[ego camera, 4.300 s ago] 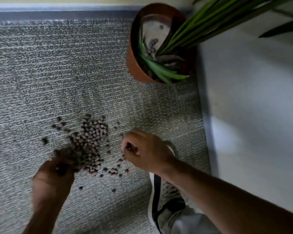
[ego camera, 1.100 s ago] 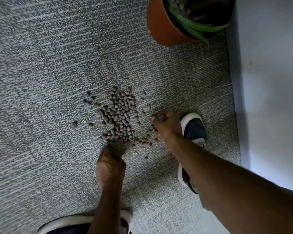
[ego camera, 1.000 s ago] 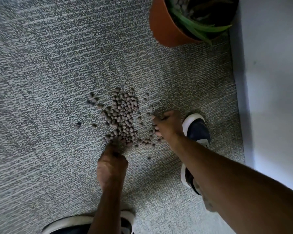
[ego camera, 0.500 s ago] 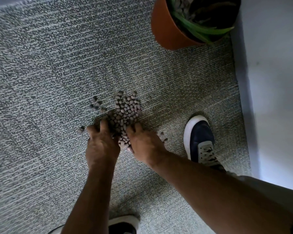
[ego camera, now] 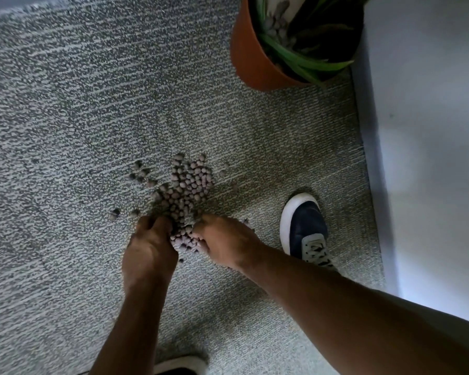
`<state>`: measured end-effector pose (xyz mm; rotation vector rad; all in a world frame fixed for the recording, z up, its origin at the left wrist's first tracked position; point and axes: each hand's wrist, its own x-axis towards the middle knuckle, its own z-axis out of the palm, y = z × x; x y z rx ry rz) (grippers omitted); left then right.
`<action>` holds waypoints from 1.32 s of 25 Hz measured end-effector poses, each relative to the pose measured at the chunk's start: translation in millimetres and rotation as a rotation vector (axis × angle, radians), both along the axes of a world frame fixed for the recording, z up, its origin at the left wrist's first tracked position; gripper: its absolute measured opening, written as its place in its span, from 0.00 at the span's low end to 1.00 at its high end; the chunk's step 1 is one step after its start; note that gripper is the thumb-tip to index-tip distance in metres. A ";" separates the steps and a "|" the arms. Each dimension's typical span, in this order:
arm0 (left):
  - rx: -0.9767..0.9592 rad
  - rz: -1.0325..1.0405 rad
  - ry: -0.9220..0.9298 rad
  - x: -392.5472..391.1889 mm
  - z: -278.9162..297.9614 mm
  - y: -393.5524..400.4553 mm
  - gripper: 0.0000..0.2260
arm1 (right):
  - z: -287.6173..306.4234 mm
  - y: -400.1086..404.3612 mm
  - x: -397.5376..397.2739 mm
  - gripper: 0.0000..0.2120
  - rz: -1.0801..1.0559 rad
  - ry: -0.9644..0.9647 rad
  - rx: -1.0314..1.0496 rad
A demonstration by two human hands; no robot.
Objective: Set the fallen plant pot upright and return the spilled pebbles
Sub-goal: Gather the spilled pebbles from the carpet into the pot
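Note:
A heap of small brown-grey pebbles (ego camera: 186, 188) lies on the grey carpet (ego camera: 65, 117). My left hand (ego camera: 148, 249) and my right hand (ego camera: 226, 243) meet at the near end of the heap, fingers curled round pebbles cupped between them. A few stray pebbles (ego camera: 138, 171) lie to the left of the heap. The orange plant pot (ego camera: 248, 58) stands upright at the top, with green leaves (ego camera: 306, 63) and some pebbles inside.
A white wall (ego camera: 431, 158) runs down the right side beside the pot. My right shoe (ego camera: 303, 228), dark blue with a white toe, stands right of the hands. The toe of another shoe (ego camera: 180, 365) shows at the bottom edge.
Both hands have swept inward from either side of the scatter and gathered the pebbles into a tighter heap; their fingers have curled round a scoop of them.

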<state>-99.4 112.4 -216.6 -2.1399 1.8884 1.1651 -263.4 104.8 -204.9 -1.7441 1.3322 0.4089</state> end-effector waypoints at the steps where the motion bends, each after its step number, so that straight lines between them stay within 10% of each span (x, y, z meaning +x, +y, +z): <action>1: 0.000 -0.023 -0.006 0.3 -0.5 7.3 0.12 | 2.2 2.7 -4.5 0.09 -0.023 -0.030 0.004; 9: -0.054 0.565 0.145 -23.1 15.0 1.3 0.08 | 42.9 -34.9 -57.2 0.09 -0.873 -0.320 0.028; 16: 0.004 0.875 0.754 -113.9 73.1 -102.3 0.10 | 86.8 -110.8 -115.7 0.08 -1.316 -0.669 0.017; 33: 0.105 0.611 1.176 -201.7 102.9 -210.6 0.19 | 80.8 -160.0 -154.7 0.19 -1.268 -0.517 -0.403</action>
